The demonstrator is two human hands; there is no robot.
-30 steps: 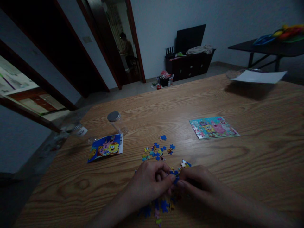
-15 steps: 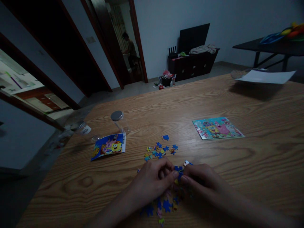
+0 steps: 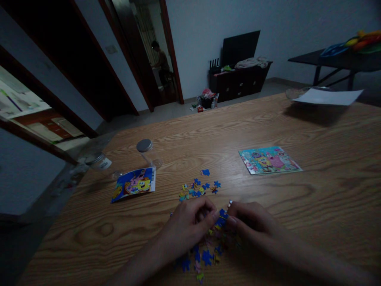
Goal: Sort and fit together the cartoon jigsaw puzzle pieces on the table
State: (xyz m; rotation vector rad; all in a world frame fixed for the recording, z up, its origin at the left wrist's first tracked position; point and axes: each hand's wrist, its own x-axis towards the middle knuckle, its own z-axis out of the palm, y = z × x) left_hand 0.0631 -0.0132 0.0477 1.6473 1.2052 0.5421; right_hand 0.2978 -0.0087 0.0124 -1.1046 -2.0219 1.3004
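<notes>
Above a loose pile of jigsaw pieces, my left hand and my right hand come close together. Blue puzzle pieces show between the fingertips, pinched from the left by my left hand and from the right by my right hand. A small white-tipped piece sticks up by my right index finger. Beyond the hands lies another scatter of jigsaw pieces, with a blue piece a little apart from them. Part of the near pile is hidden under my hands and in shadow.
At the left, a blue cartoon picture sheet lies by two clear jars with grey lids. Right of centre is a flat cartoon picture card. A white sheet rests on a bowl at the far right. A person sits beyond a doorway.
The blue pieces between my fingertips have tilted slightly, and the white-tipped piece by my right hand has turned more upright. The whole view has shifted a little.
</notes>
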